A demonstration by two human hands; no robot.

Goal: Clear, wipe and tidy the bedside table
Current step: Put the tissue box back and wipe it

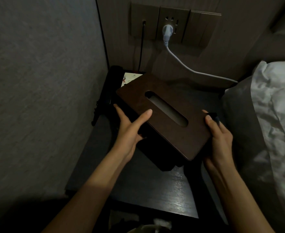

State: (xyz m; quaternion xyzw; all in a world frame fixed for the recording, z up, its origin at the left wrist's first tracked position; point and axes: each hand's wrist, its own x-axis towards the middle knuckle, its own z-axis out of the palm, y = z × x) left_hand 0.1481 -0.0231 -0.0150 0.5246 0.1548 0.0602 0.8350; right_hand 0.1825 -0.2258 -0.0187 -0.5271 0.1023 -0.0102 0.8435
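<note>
From the head camera, a dark brown tissue box (pixel 163 115) sits tilted over the bedside table (pixel 177 190), and everything here is placed from that box. The left hand (pixel 130 128) clasps its near left edge, thumb lying flat on the lid and fingers going under the side. The right hand (pixel 219 137) clasps its right end, fingers curled round the edge; a small dark thing sits just at those fingertips, too dim to name. I cannot tell whether the box's near corner rests on the table or whether the box is wholly lifted.

Behind the box, on the left, lies a black telephone (pixel 108 88) with a printed card (pixel 130 77) beside it, the card partly hidden by the box's far corner. Behind and above, a white plug (pixel 166 31) sits in the wall socket (pixel 172 22), and its cable (pixel 188 68) runs down past the far right of the box towards the pillow (pixel 272 106), which lies to the right.

The risks, as I judge them: the lid looks smooth and the thumb only rests on it, so a quick lift could let the box slide out of the left hand. Swinging the box backwards could knock the telephone or push the card off. Carrying it rightwards could catch the cable and tug the plug. The light is poor, which makes small things easy to miss.
</note>
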